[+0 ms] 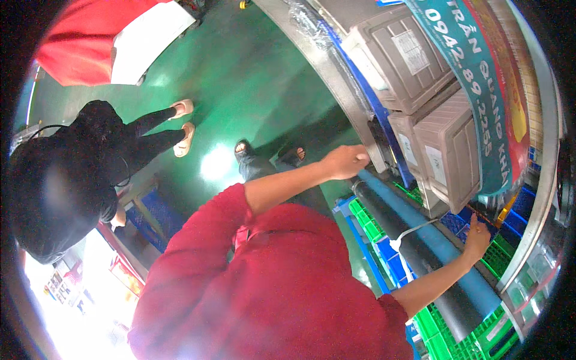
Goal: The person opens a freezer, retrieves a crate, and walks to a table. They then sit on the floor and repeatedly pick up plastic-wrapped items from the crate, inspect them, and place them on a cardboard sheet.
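Observation:
My left hand [347, 162] is closed, with its fingers curled, beside the upper end of a long blue roll [429, 234]. Whatever those fingers hold, if anything, is hidden. Toward the roll's other end, my right hand [477, 241] reaches past it with a finger stretched out, close to a dark blue crate [456, 223]; I make out nothing in it. A black roll [414, 252] lies along the blue one, and a white strap [417, 228] crosses both. Under the rolls are bright green crates [441, 333].
Taupe lidded bins [447, 141] stand stacked on the rack beyond my hands, with a teal printed banner [474, 78] hanging over them. On the left, a person in black [66, 168] stands on the green floor [252, 78]. Red cloth [90, 42] shows at upper left.

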Motion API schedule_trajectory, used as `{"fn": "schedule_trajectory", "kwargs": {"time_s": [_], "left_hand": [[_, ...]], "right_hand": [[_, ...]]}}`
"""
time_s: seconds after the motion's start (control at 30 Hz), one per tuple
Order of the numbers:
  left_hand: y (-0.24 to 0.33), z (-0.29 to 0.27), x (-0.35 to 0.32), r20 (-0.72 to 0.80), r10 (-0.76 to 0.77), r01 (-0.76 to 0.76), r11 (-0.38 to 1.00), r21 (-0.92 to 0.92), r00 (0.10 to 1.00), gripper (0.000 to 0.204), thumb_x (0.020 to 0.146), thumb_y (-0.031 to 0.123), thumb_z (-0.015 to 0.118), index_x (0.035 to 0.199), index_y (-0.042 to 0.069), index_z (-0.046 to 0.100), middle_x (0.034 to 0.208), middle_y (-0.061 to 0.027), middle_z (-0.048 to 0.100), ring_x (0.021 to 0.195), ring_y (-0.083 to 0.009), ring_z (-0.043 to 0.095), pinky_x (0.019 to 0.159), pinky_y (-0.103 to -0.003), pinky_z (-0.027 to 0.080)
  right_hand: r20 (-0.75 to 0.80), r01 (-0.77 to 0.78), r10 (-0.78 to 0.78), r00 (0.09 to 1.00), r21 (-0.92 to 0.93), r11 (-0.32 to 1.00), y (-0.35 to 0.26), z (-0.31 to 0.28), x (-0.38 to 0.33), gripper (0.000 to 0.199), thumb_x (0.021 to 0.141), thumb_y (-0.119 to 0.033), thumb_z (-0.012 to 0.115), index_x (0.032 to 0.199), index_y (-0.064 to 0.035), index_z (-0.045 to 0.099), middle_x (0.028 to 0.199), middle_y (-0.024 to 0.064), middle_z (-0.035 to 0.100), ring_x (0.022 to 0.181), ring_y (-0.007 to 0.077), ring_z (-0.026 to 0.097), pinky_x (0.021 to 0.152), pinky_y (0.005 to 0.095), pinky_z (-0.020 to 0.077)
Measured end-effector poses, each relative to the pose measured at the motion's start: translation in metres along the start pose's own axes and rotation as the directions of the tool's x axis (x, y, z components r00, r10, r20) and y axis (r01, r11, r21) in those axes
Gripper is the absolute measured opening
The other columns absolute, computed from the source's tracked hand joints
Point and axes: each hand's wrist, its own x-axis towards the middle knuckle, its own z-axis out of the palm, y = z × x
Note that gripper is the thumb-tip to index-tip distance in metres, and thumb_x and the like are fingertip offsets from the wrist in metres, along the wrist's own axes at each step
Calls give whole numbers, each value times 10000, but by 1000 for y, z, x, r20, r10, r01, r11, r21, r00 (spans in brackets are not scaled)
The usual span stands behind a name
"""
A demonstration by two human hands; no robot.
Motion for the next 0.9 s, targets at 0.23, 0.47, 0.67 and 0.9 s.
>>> {"fn": "schedule_trajectory", "kwargs": {"time_s": [0.23, 0.47, 0.67, 0.9], "left_hand": [[-58, -88, -109, -253, -144, 86, 970, -229, 957, 231, 863, 202, 488, 1012, 34, 541, 906, -65, 605, 861, -141, 562, 793, -278, 434], [-95, -194, -211, -449, -404, 187, 872, -452, 797, 258, 884, 238, 460, 1048, 50, 522, 959, -32, 584, 877, -128, 556, 707, -261, 448], [-131, -305, -269, -487, -491, 275, 850, -449, 722, 239, 878, 218, 461, 1031, 45, 521, 966, -54, 581, 877, -149, 568, 692, -272, 454], [-118, -469, -276, -692, -430, 250, 902, -351, 580, 213, 858, 179, 460, 993, 40, 548, 968, -58, 607, 847, -160, 597, 651, -268, 470]], "right_hand": [[167, 492, -601, 782, 427, 759, -206, 33, -81, 211, 844, -185, 539, 903, 14, 575, 782, 55, 595, 701, 120, 577, 655, 238, 440], [345, 587, -798, 494, 545, 599, -342, 116, -86, 215, 810, -147, 567, 948, 17, 578, 815, 75, 611, 714, 117, 584, 668, 249, 455], [591, -63, -653, 475, 762, 644, -478, 188, -53, 320, 828, -259, 562, 1087, -77, 515, 952, 64, 586, 809, 157, 595, 702, 281, 465], [500, -551, -410, 762, 835, -6, -584, 262, 58, 459, 768, -293, 632, 1122, -72, 440, 1135, 90, 474, 1069, 240, 472, 865, 410, 430]]}}
